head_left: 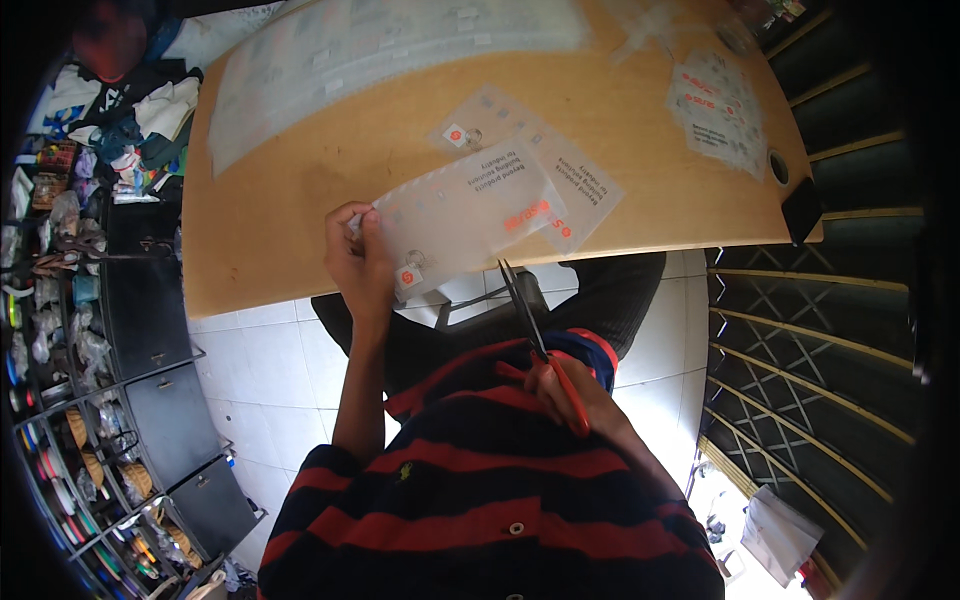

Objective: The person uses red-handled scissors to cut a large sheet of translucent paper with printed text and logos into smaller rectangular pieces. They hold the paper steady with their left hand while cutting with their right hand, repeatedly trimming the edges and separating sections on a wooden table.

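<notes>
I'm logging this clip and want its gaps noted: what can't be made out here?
- Head view: scissor blade tips, hidden behind the clear plastic packet in the left hand.
- Right hand: fingers in the red handles, partly hidden by them.
- Packet contents: too small, blurred.
- Shelf items at the left edge: distorted by the fisheye.

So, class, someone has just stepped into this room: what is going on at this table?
A person in a red and dark striped shirt sits at a wooden table. The left hand holds a clear plastic bag with red print at the table's near edge. The right hand holds red-handled scissors, with the blades pointing up at the bag's lower edge. More clear bags and a large plastic sheet lie farther back on the table. Shelves of small goods stand to the left.
</notes>
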### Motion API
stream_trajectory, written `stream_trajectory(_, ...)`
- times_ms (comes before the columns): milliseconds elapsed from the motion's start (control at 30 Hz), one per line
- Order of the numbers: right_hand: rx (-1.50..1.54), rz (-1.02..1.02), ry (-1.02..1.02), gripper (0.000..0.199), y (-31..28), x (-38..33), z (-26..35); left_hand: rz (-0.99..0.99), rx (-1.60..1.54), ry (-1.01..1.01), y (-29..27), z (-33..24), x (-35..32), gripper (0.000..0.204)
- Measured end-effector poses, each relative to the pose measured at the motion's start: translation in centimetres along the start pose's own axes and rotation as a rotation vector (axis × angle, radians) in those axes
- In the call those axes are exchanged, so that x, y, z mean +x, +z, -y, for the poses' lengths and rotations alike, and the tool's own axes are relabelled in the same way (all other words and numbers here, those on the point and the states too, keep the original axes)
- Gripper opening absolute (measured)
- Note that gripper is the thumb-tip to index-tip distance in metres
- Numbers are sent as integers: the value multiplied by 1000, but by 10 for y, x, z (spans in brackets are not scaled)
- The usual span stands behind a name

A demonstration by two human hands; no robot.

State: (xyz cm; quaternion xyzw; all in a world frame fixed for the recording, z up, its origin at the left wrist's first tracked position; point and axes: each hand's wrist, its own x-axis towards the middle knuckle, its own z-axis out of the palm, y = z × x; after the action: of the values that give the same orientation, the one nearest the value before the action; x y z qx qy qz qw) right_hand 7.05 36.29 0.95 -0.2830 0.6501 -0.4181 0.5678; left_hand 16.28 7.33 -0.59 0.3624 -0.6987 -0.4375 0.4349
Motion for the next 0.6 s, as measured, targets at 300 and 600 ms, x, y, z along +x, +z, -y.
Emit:
stream_trajectory(300, 65, 14, 13, 74, 0, 8, 15, 42, -24, 8, 6, -7, -6, 6)
stream_trajectory(600, 48, -33, 70, 53, -2, 20, 14, 90, 66, 20, 3, -8, -10, 6)
